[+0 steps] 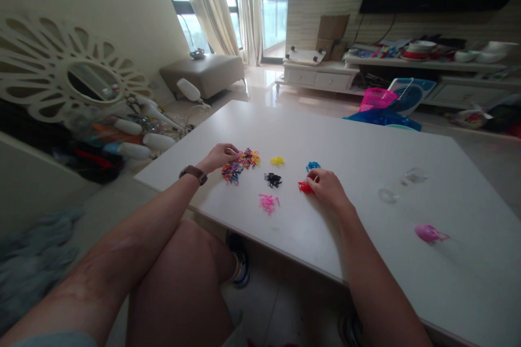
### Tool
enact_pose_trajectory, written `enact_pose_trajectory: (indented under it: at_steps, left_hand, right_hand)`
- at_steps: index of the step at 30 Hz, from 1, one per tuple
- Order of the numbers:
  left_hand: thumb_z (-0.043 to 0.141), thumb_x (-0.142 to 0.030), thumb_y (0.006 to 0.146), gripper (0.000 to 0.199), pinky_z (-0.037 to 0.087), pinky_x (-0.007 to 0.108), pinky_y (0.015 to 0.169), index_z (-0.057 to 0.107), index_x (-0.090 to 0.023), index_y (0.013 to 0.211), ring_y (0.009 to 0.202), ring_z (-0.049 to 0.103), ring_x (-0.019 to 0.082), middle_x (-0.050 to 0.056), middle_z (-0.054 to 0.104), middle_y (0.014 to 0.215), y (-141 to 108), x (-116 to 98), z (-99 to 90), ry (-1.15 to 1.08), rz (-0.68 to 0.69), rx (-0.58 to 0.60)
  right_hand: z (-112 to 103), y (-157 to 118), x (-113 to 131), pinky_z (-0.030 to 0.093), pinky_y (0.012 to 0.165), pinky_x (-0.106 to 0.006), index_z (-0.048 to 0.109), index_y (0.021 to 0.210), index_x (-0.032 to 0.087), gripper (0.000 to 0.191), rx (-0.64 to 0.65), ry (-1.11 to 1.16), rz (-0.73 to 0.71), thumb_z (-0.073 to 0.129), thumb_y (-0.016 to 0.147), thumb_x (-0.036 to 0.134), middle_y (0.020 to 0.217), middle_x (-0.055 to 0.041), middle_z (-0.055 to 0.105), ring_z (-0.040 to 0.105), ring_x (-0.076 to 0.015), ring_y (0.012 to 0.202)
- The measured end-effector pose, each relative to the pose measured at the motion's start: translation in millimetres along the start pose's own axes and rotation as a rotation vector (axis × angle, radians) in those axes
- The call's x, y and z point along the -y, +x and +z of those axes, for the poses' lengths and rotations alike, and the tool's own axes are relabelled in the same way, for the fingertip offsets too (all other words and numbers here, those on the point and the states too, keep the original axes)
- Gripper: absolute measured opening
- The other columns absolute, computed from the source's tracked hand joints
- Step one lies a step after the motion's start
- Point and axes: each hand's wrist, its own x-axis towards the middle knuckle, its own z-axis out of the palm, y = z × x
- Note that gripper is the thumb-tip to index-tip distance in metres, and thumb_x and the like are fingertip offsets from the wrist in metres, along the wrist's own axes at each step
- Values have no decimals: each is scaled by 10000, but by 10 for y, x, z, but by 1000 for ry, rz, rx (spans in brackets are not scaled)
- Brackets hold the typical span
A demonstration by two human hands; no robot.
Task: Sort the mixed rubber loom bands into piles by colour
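Observation:
A mixed heap of small colourful rubber bands (241,167) lies on the left part of the white table (325,146). At its upper edge my left hand (222,156), with a brown watch on the wrist, has its fingers pinched together against the bands. To the right are separate little piles of yellow bands (277,161), black bands (272,179) and pink bands (269,204). My right hand (326,187) is over the edge of the red bands (305,187), just below the blue bands (313,166), thumb and fingertips closed. Whatever sits between either hand's fingertips is too small to make out.
On the table's right side are a pink cup-like object (430,233) and a clear plastic container (415,175) near a clear round lid (388,195). Beyond the far edge stands a pink basket (377,99). My knee is below the near edge.

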Motion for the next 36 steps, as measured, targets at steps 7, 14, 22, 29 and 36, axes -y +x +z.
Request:
enact_pose_trajectory:
  at_steps: [7, 14, 22, 29, 36]
  left_hand:
    - [874, -465, 554, 481, 440, 254, 554, 696, -119, 838, 606, 609, 146, 58, 690, 679, 2, -10, 23, -68, -17, 22]
    - [884, -455, 585, 480, 507, 285, 656, 701, -121, 877, 705, 667, 167, 72, 726, 788, -48, -144, 278, -240, 4, 178]
    - [887, -370, 640, 415, 563, 336, 816, 677, -113, 888, 810, 715, 179, 87, 739, 826, -115, -433, 787, -462, -9, 401]
    - [879, -331, 660, 409, 563, 306, 771, 681, -95, 930, 781, 710, 165, 101, 745, 840, -166, -543, 1015, -504, -6, 524]
    - [861, -315, 686, 374, 549, 295, 762, 674, -103, 930, 798, 710, 169, 95, 734, 829, -90, -505, 986, -479, 6, 447]
  right_hand:
    - [25, 10, -23, 405, 678, -265, 662, 749, 213, 117, -20, 8, -19, 583, 833, 237, 788, -28, 701, 616, -157, 689]
    - [132, 27, 73, 434, 689, -282, 637, 766, 203, 102, -105, 163, -197, 579, 850, 206, 781, -26, 672, 600, -165, 701]
    - [313, -60, 447, 499, 694, -294, 656, 991, 192, 157, -122, 433, -322, 668, 870, 290, 905, -56, 679, 637, -175, 777]
    - [322, -82, 478, 516, 681, -288, 693, 879, 206, 82, -153, 509, -317, 624, 895, 247, 813, -31, 715, 662, -166, 717]
    - [296, -62, 450, 533, 674, -305, 702, 829, 208, 92, -199, 524, -271, 626, 877, 229, 789, -36, 730, 673, -178, 692]
